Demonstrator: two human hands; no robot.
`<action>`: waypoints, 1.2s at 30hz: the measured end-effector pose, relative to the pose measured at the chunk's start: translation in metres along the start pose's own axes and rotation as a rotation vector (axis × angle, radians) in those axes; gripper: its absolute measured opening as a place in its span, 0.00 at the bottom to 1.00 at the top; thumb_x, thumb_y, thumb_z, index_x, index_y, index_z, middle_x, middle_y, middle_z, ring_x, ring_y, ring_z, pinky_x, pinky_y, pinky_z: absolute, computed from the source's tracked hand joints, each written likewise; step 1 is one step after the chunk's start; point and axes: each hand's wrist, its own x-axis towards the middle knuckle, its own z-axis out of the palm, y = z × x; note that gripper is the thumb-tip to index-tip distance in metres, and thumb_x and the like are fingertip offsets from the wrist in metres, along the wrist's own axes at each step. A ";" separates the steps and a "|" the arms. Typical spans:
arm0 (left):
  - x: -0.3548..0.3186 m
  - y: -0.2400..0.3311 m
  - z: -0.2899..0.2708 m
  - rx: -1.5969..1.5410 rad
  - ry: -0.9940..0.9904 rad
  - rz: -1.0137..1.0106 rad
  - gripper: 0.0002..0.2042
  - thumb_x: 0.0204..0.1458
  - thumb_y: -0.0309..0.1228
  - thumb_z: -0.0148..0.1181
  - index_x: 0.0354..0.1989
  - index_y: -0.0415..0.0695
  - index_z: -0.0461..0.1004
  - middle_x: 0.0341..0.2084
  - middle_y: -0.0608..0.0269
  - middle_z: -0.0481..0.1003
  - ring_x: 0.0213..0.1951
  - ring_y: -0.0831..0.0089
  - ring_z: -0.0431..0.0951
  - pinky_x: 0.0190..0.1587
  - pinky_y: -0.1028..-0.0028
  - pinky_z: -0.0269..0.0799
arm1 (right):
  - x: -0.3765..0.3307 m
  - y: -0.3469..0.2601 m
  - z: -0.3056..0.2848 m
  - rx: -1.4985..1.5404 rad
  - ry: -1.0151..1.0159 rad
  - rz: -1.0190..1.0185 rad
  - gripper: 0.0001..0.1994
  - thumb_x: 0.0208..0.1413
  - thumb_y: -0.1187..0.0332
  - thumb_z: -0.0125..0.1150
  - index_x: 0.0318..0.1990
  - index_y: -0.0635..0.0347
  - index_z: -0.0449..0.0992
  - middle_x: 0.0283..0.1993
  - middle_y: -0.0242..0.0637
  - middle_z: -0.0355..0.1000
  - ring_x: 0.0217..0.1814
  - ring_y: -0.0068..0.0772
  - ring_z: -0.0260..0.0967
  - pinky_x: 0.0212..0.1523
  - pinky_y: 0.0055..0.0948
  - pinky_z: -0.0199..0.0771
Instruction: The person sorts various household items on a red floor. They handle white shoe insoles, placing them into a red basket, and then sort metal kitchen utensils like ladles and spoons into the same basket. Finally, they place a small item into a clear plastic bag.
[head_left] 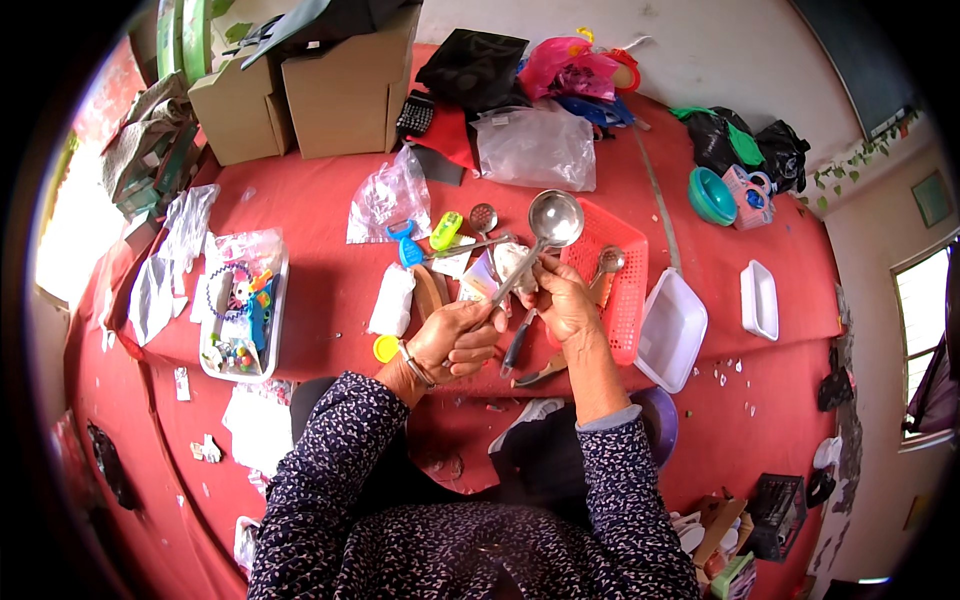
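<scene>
A metal ladle is held up at a slant, its round bowl pointing away from me. My left hand is closed around the lower end of its handle. My right hand pinches a crumpled white cloth against the handle below the bowl. Beneath the hands lie a dark-handled knife and a brown curved piece. A red perforated basket sits beside my right hand, with a slotted spoon in it. Beyond the cloth is a small round skimmer.
A blue peeler, a lime-green tool and a yellow lid lie left of the ladle. A white tray of trinkets stands left; white basins stand right. Cardboard boxes and plastic bags line the back.
</scene>
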 end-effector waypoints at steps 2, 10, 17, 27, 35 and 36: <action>0.003 -0.002 0.006 0.522 0.284 0.150 0.14 0.56 0.36 0.38 0.28 0.38 0.66 0.07 0.72 0.56 0.06 0.83 0.54 0.07 0.81 0.50 | 0.006 -0.002 -0.015 0.127 -0.046 0.068 0.09 0.47 0.73 0.47 0.37 0.64 0.69 0.23 0.33 0.67 0.17 0.21 0.60 0.18 0.19 0.63; 0.007 -0.011 -0.006 1.782 0.843 0.690 0.07 0.45 0.28 0.52 0.25 0.38 0.64 0.14 0.45 0.67 0.21 0.47 0.69 0.23 0.58 0.64 | -0.014 -0.063 -0.034 0.053 0.393 -0.408 0.11 0.52 0.66 0.42 0.35 0.63 0.69 0.21 0.30 0.65 0.14 0.19 0.55 0.13 0.17 0.52; 0.020 -0.019 -0.034 1.934 0.585 0.813 0.07 0.45 0.27 0.49 0.31 0.37 0.62 0.13 0.51 0.68 0.18 0.53 0.71 0.22 0.61 0.66 | -0.007 -0.009 0.017 -1.011 0.235 -0.618 0.09 0.45 0.69 0.50 0.33 0.65 0.69 0.28 0.42 0.67 0.29 0.33 0.66 0.32 0.29 0.64; 0.040 -0.026 -0.042 1.771 0.843 0.648 0.06 0.46 0.25 0.49 0.30 0.38 0.62 0.16 0.51 0.67 0.19 0.57 0.70 0.22 0.65 0.63 | -0.011 0.018 0.009 0.012 0.195 0.144 0.05 0.42 0.71 0.50 0.22 0.62 0.70 0.18 0.29 0.64 0.18 0.18 0.58 0.20 0.17 0.59; 0.060 -0.042 -0.021 1.824 0.538 0.521 0.16 0.45 0.29 0.50 0.39 0.32 0.59 0.18 0.40 0.69 0.26 0.45 0.70 0.28 0.57 0.66 | -0.013 0.003 -0.031 -0.192 0.016 0.089 0.06 0.40 0.74 0.55 0.29 0.64 0.73 0.23 0.34 0.70 0.24 0.22 0.67 0.25 0.19 0.66; 0.061 -0.042 -0.014 1.800 0.525 0.414 0.22 0.44 0.32 0.51 0.45 0.32 0.56 0.25 0.40 0.70 0.31 0.47 0.71 0.33 0.59 0.66 | -0.013 -0.005 -0.042 -0.238 0.091 0.056 0.05 0.40 0.74 0.55 0.27 0.63 0.73 0.23 0.34 0.70 0.23 0.23 0.66 0.25 0.20 0.66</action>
